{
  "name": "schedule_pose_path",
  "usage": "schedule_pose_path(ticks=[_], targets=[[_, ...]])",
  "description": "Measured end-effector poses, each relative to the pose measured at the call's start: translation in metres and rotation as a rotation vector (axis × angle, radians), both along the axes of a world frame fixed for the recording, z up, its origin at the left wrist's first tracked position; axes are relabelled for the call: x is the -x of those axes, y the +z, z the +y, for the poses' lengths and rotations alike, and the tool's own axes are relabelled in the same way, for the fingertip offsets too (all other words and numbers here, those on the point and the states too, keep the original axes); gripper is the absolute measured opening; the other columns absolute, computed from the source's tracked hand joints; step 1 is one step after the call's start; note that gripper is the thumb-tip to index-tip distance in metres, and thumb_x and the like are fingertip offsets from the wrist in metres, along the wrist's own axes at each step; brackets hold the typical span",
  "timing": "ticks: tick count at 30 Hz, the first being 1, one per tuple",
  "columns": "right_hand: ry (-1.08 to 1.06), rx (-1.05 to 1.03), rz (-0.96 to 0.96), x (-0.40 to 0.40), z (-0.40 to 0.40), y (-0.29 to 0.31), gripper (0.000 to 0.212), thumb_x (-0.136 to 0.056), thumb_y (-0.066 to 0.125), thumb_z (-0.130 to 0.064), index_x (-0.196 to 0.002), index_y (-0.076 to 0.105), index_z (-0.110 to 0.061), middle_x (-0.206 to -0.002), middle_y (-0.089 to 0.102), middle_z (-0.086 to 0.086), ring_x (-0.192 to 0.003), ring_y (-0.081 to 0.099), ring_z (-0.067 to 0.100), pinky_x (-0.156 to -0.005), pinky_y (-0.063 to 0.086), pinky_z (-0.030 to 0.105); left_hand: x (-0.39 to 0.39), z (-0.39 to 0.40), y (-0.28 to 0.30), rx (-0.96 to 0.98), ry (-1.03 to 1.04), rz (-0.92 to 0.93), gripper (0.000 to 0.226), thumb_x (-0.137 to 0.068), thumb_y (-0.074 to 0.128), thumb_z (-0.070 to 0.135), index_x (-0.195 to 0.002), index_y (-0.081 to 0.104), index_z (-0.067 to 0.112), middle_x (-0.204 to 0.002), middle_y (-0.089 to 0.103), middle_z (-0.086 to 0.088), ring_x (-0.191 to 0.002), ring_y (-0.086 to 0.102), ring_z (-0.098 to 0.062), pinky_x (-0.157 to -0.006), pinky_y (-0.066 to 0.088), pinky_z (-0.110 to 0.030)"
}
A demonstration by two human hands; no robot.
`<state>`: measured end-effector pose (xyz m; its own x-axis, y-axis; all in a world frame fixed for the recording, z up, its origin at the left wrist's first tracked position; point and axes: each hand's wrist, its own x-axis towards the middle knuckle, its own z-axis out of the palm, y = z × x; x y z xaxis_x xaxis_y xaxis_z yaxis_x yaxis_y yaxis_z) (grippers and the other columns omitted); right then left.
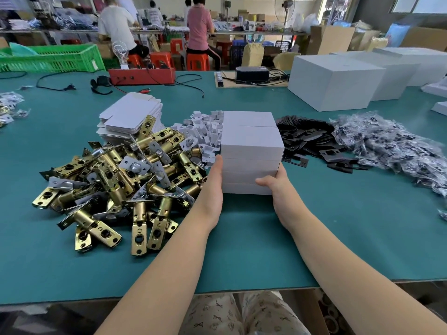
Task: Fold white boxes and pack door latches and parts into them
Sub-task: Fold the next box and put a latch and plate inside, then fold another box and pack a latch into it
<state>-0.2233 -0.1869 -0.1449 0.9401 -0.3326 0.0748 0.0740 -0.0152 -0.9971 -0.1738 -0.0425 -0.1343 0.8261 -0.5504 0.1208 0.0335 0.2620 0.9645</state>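
**Both hands clasp a stack of packed white boxes**

Nearest the camera, two bare forearms reach forward over the edge of the teal counter [242, 250]. The left hand [214, 187] lies flat against the left side of the stack of white boxes [251, 155], fingers straight and pressing. The right hand [278, 187] holds the right side, its thumb laid across the near face; its other fingers are hidden behind the stack, so their curl cannot be told.

The stack stands upright on the counter directly between the hands, its long axis vertical, with a second stack just behind it. Neither hand is nearer; the stack is squeezed evenly from both sides, so the coming move is likely a two-handed lift or slide.

Left of the stack lies a heap of brass door latches [116, 184], with flat box blanks [131, 117] behind it. To the right lie black strike plates [307, 139], then bagged parts [391, 146].
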Motion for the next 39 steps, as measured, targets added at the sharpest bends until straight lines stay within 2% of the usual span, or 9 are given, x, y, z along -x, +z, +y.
schedule_pose_path(ticks=[3,6,10,19,23,26,29,33,39], targets=[[-0.009,0.087,0.035,0.003,0.0,0.001,0.063,-0.076,0.058,-0.005,-0.123,0.037,-0.042,-0.112,0.056,-0.023,-0.099,0.053,-0.01,-0.069,0.043,0.003,-0.001,0.0,-0.002,0.009,0.007,0.013,0.048,-0.091,0.028,0.068,-0.116,0.064,0.05,-0.128,0.064,0.013,-0.122,0.056,-0.006,-0.107,0.038,-0.036],[-0.032,0.163,0.08,0.004,-0.001,0.001,0.073,-0.08,0.054,0.004,-0.132,0.028,-0.041,-0.113,0.051,-0.023,-0.1,0.049,-0.009,-0.068,0.04,0.007,0.001,0.001,0.003,0.018,-0.016,0.038,0.052,-0.098,0.019,0.059,-0.111,0.068,0.049,-0.122,0.067,0.013,-0.117,0.059,-0.004,-0.093,0.047,-0.023],[-0.055,0.221,0.118,0.004,0.0,0.004,0.079,-0.08,0.057,0.005,-0.136,0.025,-0.039,-0.109,0.05,-0.021,-0.096,0.049,-0.005,-0.058,0.041,0.001,0.001,0.003,0.004,0.036,-0.031,0.049,0.056,-0.103,0.01,0.052,-0.128,0.056,0.032,-0.128,0.065,0.003,-0.123,0.057,-0.012,-0.097,0.046,-0.026],[-0.079,0.123,0.074,0.007,0.006,0.007,0.075,-0.072,0.053,-0.012,-0.14,0.033,-0.034,-0.122,0.054,-0.015,-0.11,0.05,0.003,-0.081,0.041,0.018,-0.011,0.005,0.008,-0.109,0.008,0.057,0.053,-0.1,0.02,0.061,-0.126,0.061,0.039,-0.128,0.065,0.008,-0.121,0.058,-0.012,-0.111,0.037,-0.043],[-0.075,0.075,0.041,0.007,0.002,0.005,0.071,-0.065,0.048,-0.019,-0.135,0.045,-0.03,-0.12,0.061,-0.012,-0.109,0.055,0.006,-0.082,0.042,0.02,-0.026,0.013,0.051,-0.362,0.125,-0.059,0.056,-0.088,0.025,0.069,-0.11,0.064,0.037,-0.114,0.068,0.007,-0.107,0.062,-0.015,-0.097,0.047,-0.041],[-0.056,0.01,-0.007,0.005,-0.003,0.002,0.058,-0.066,0.048,-0.015,-0.122,0.057,-0.03,-0.115,0.066,-0.009,-0.106,0.059,0.009,-0.088,0.043,0.026,-0.047,0.025,0.088,-0.55,0.387,-0.248,0.038,-0.1,0.036,0.041,-0.098,0.062,0.014,-0.101,0.07,-0.003,-0.083,0.065,-0.02,-0.074,0.053,-0.035],[-0.038,-0.04,-0.051,0.003,-0.006,-0.001,0.052,-0.068,0.048,-0.01,-0.112,0.062,-0.033,-0.113,0.068,-0.008,-0.106,0.06,0.01,-0.096,0.043,0.031,-0.084,0.048,0.109,-1.046,0.565,-0.613,0.031,-0.096,0.042,0.013,-0.118,0.062,0.005,-0.119,0.065,-0.013,-0.107,0.059,-0.032,-0.087,0.046,-0.038],[-0.026,-0.029,-0.052,0.003,-0.008,-0.004,0.052,-0.07,0.048,-0.011,-0.109,0.064,-0.042,-0.115,0.067,-0.011,-0.107,0.06,0.006,-0.099,0.042,0.032,-0.131,0.083,0.117,-1.381,0.633,-0.675,0.015,-0.092,0.046,0.004,-0.103,0.056,0.001,-0.102,0.062,-0.02,-0.089,0.052,-0.034,-0.069,0.039,-0.036],[-0.042,-0.032,-0.056,0.002,-0.009,-0.006,0.054,-0.072,0.049,-0.009,-0.118,0.06,-0.035,-0.118,0.067,-0.01,-0.114,0.058,0.01,-0.104,0.04,0.035,-0.164,0.107,0.103,-1.682,0.502,-0.541,0.016,-0.094,0.05,0.011,-0.103,0.057,0.0,-0.09,0.055,-0.013,-0.094,0.053,-0.033,-0.086,0.048,-0.042]])
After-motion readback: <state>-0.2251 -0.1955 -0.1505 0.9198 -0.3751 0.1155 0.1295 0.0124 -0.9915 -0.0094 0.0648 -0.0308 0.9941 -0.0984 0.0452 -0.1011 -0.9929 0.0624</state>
